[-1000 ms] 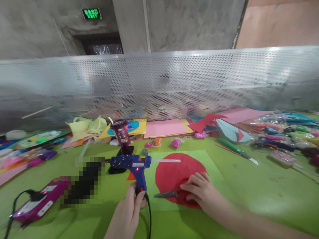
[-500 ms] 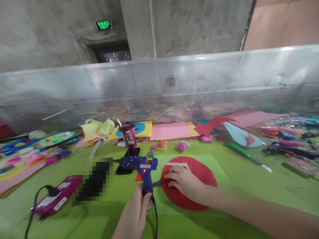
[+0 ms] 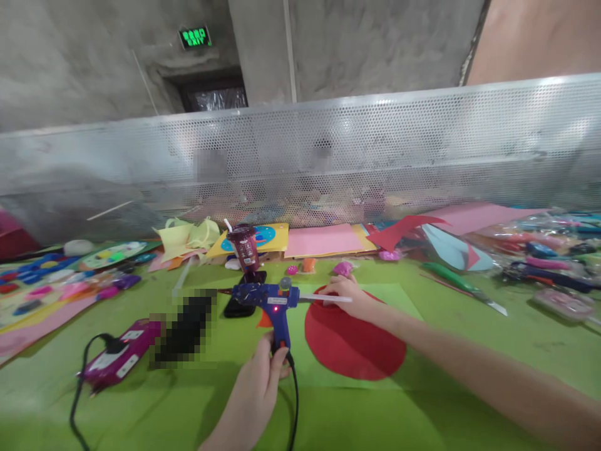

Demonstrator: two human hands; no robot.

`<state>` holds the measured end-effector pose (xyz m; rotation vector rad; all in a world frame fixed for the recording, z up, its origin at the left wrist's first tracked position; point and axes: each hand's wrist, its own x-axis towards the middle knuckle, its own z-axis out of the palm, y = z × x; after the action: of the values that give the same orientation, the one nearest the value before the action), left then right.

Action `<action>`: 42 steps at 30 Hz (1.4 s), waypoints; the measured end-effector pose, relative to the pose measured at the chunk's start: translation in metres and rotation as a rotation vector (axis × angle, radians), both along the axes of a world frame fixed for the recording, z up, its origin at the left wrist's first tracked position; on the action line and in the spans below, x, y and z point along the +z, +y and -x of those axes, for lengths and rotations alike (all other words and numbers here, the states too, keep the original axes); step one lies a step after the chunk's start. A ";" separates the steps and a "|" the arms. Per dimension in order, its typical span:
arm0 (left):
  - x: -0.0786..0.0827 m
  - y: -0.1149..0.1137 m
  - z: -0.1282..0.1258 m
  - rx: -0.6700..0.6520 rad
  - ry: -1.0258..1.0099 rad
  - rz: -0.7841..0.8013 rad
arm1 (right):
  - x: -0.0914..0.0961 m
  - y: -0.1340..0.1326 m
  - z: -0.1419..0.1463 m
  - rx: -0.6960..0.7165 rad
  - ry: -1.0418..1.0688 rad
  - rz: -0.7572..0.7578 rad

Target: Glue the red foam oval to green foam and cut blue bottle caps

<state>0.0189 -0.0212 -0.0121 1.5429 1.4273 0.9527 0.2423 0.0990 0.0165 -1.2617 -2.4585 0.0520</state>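
My left hand (image 3: 265, 385) is closed round the handle of a blue hot glue gun (image 3: 270, 299), which stands upright on the green sheet with its red light on. Its black cord (image 3: 295, 401) runs down toward me. A clear glue stick (image 3: 323, 299) sticks out of the gun's back to the right. My right hand (image 3: 350, 291) reaches across a red paper circle (image 3: 357, 344), and its curled fingers pinch the far end of that stick.
A dark red drink cup (image 3: 245, 247) and a black phone (image 3: 241, 302) stand just behind the gun. A purple power strip (image 3: 119, 358) lies at the left. A green-handled cutter (image 3: 462, 288), pen packets (image 3: 554, 263) and coloured paper sheets (image 3: 323, 241) line the perforated metal screen (image 3: 375, 144).
My right hand left the scissors at the near edge of the red circle and moved up to the glue stick. The scissors are out of sight. My left hand stays on the gun.
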 end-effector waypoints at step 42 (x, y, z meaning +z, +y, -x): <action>0.049 0.023 -0.117 -0.671 0.724 -0.557 | 0.010 -0.204 -0.155 -0.614 0.938 0.371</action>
<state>0.1358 0.0017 0.0367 2.7444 0.9484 0.3804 0.3974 -0.1046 0.0267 -1.5937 -1.2495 0.7646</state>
